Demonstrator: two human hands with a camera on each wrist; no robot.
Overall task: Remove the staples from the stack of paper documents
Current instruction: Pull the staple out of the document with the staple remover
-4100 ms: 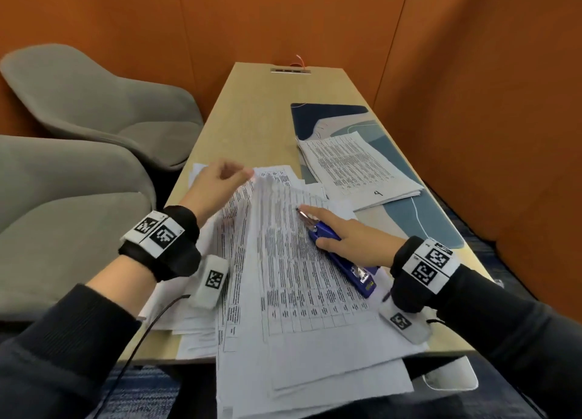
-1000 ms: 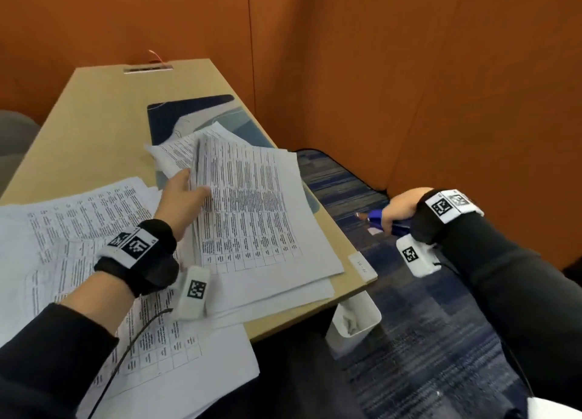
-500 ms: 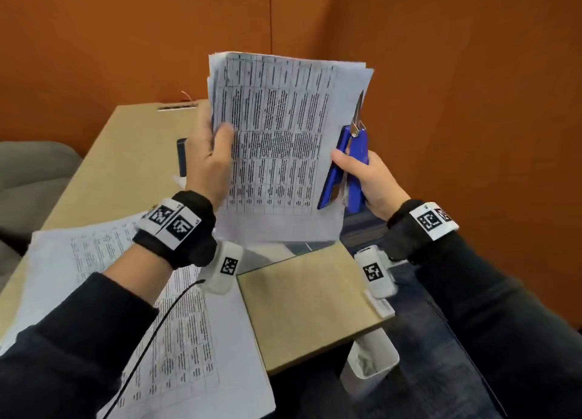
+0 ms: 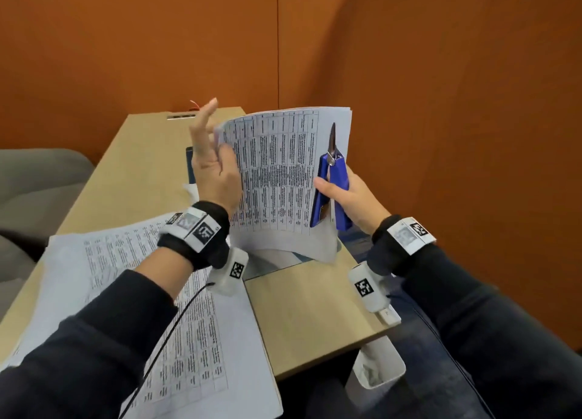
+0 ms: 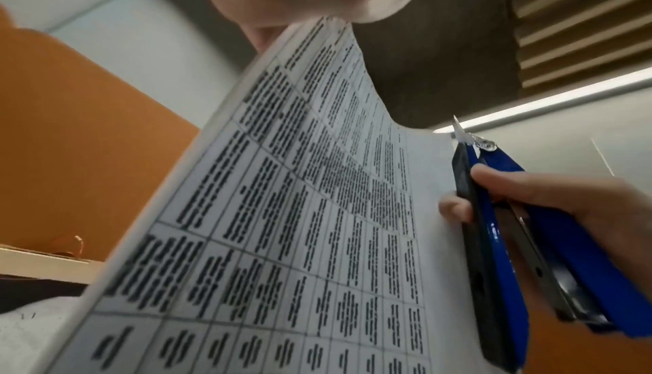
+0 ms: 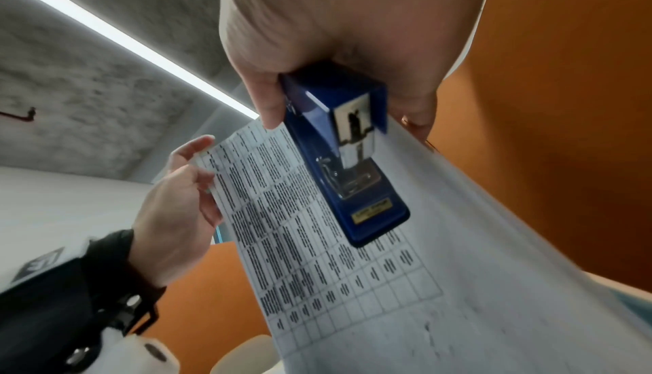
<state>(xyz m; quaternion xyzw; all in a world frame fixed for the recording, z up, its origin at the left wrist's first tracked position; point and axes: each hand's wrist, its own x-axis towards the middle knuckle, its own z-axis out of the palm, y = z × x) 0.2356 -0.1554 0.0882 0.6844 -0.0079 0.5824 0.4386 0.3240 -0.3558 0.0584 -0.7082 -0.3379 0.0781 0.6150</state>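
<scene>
A stack of printed papers (image 4: pixel 277 173) is held upright above the table. My right hand (image 4: pixel 349 195) grips a blue stapler (image 4: pixel 330 191) against the stack's right edge, metal tip pointing up. In the right wrist view the thumb and fingers (image 6: pixel 268 107) wrap round the stapler (image 6: pixel 345 173), and the papers (image 6: pixel 352 268) pass behind it. My left hand (image 4: pixel 217 135) stands at the stack's left edge with its fingers straight, touching the paper. The left wrist view shows the sheet (image 5: pixel 317 213) close up, with the stapler (image 5: pixel 494 240) and right hand (image 5: pixel 564 207) beside it. No staple is visible.
More printed sheets (image 4: pixel 126 277) lie spread on the wooden table (image 4: pixel 315 308) at the left. A white bin (image 4: pixel 378 368) hangs below the table's near right corner. A grey chair (image 4: pixel 37 182) stands left, and orange walls close in behind and right.
The stack was lifted off the table and held up by both hands. Since half a second ago my left hand has loosened its grip and straightened its fingers.
</scene>
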